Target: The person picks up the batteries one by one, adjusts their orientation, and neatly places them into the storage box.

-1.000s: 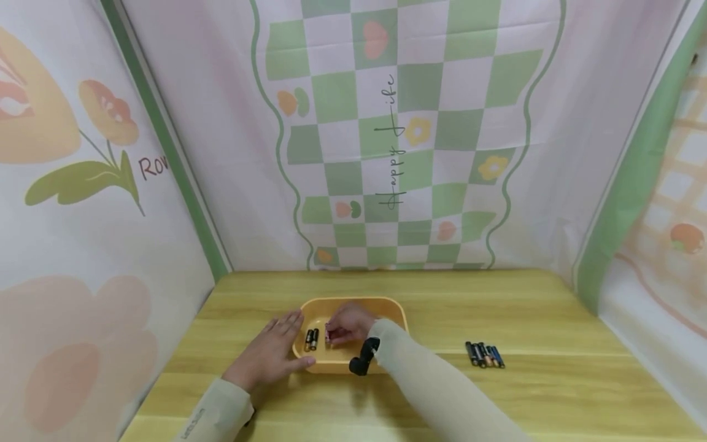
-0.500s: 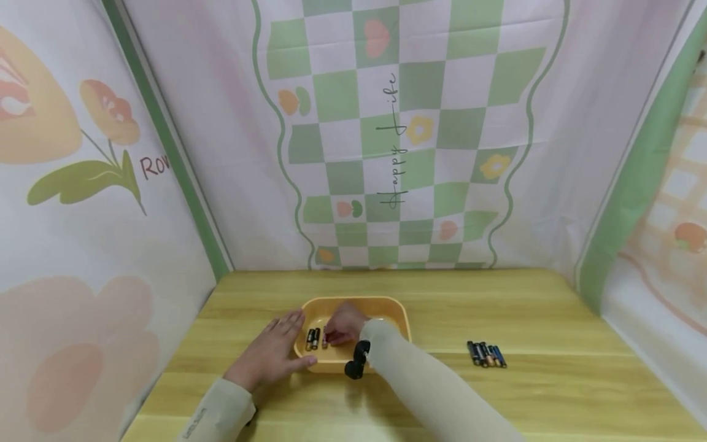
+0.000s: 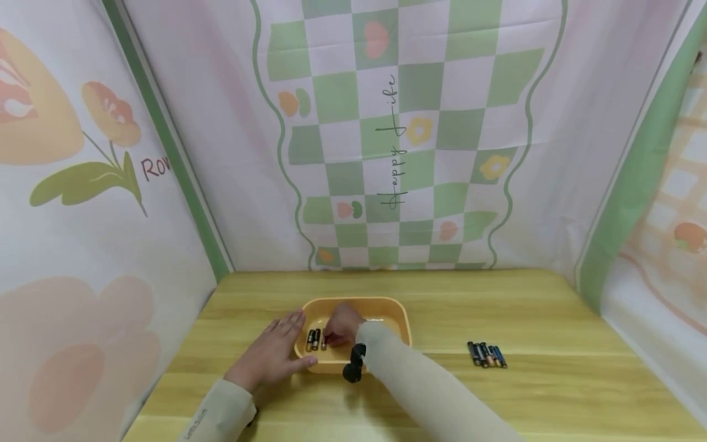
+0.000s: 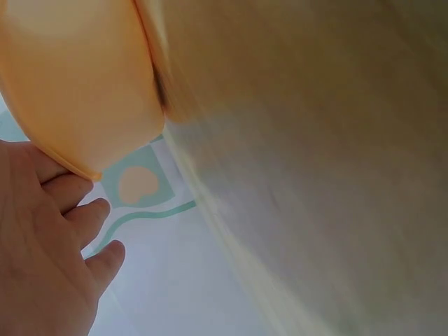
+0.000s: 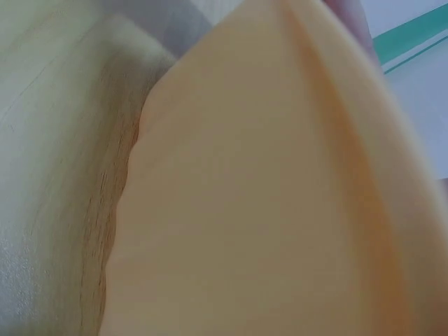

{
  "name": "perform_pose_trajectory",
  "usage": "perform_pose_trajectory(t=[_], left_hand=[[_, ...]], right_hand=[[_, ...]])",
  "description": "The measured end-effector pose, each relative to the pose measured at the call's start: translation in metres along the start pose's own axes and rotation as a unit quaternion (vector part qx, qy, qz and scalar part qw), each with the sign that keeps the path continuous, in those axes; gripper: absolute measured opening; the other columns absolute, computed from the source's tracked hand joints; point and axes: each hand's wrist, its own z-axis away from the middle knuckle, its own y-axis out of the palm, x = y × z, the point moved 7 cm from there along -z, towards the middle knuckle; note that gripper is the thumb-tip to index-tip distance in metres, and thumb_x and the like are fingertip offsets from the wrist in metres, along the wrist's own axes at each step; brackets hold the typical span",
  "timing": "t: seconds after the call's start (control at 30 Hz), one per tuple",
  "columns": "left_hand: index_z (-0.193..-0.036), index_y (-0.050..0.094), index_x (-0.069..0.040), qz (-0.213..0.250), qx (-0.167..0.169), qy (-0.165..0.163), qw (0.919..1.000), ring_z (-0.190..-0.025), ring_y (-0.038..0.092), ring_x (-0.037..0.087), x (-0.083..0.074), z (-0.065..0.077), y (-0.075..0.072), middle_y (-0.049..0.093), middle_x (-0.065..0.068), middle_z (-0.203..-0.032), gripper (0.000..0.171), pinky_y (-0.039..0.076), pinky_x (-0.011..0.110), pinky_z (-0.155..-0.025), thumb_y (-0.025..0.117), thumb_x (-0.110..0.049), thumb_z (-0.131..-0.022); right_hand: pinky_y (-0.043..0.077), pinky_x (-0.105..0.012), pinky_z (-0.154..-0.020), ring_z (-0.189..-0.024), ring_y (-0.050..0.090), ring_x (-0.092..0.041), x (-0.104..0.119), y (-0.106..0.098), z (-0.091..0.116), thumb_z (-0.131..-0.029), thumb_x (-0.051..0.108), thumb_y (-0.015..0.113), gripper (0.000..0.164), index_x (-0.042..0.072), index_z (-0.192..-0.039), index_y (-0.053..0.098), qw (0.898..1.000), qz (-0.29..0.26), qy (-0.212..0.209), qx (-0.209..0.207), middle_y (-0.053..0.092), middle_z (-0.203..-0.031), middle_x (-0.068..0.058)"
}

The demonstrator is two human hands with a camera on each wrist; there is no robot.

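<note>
An orange-yellow plastic tray (image 3: 386, 302) stands on the table, its outer wall (image 5: 231, 175) filling much of the right wrist view. My left hand (image 3: 270, 353) rests against the tray's left end, fingers extended along the rim and thumb at the front corner. In the left wrist view the left fingertips touch the tray rim (image 4: 84, 172). Two dark batteries (image 3: 313, 339) lie side by side inside, at the left. Beside them my right hand (image 3: 345, 322) reaches in and pinches a reddish battery (image 3: 324, 344), partly hidden by the fingers. The right wrist view hides the right fingertips.
Several batteries (image 3: 486, 355) lie in a row on the wooden table (image 3: 442, 307), right of the tray. Printed curtains (image 3: 375, 147) enclose the table at the back and sides. The right forearm crosses the tray's front rim.
My right hand has shifted slightly left and lowered the reddish battery closer to the two dark ones. The left hand stays at the tray's end.
</note>
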Motion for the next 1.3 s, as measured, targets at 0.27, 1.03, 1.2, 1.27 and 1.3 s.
perform_pose_trajectory(t=[0.27,1.03,1.2,1.27,1.3], left_hand=[[-0.152,0.025,-0.001,0.003,-0.005,0.001,1.0,-0.145,0.019,0.031,-0.004,-0.001,-0.001,0.018,0.014,-0.159,0.093,0.017,0.053,-0.115,0.046,-0.068,-0.092],[-0.152,0.026,0.0,0.01,-0.019,0.009,0.9997,-0.144,0.021,0.032,-0.006,0.0,-0.002,0.018,0.013,-0.159,0.092,0.018,0.053,-0.114,0.048,-0.066,-0.092],[-0.152,0.025,0.0,0.007,-0.023,0.009,0.9997,-0.144,0.022,0.032,-0.002,0.0,-0.001,0.02,0.014,-0.158,0.093,0.019,0.053,-0.114,0.047,-0.067,-0.091],[-0.152,0.026,0.001,0.008,-0.025,0.01,0.9996,-0.144,0.022,0.031,-0.001,0.001,0.0,0.021,0.014,-0.158,0.094,0.019,0.054,-0.114,0.047,-0.068,-0.091],[-0.152,0.026,0.001,0.007,-0.025,0.009,0.9996,-0.144,0.021,0.03,0.0,0.002,0.001,0.021,0.014,-0.158,0.094,0.019,0.054,-0.114,0.047,-0.068,-0.091]], right_hand=[[0.059,-0.035,-0.06,-0.06,0.068,-0.028,0.004,0.0,0.005,-0.078,-0.015,0.066,0.001,-0.015,-0.079,0.065,1.0,0.006,-0.01,0.001,0.068,-0.068,-0.017],[0.059,-0.039,-0.061,-0.064,0.067,-0.028,0.002,-0.019,0.019,-0.078,-0.009,0.066,0.006,-0.004,-0.075,0.063,0.998,0.036,-0.057,0.021,0.067,-0.075,-0.02],[0.059,-0.038,-0.06,-0.063,0.066,-0.025,-0.001,-0.031,0.023,-0.08,-0.005,0.067,0.005,-0.004,-0.077,0.063,0.996,0.026,-0.074,0.044,0.067,-0.075,-0.017],[0.059,-0.038,-0.062,-0.066,0.066,-0.026,-0.002,-0.035,0.026,-0.081,-0.005,0.066,0.003,-0.004,-0.079,0.064,0.995,0.013,-0.079,0.054,0.067,-0.078,-0.018],[0.059,-0.039,-0.063,-0.068,0.067,-0.027,-0.002,-0.037,0.029,-0.082,-0.005,0.066,0.002,-0.004,-0.081,0.065,0.995,0.006,-0.083,0.058,0.067,-0.08,-0.018]])
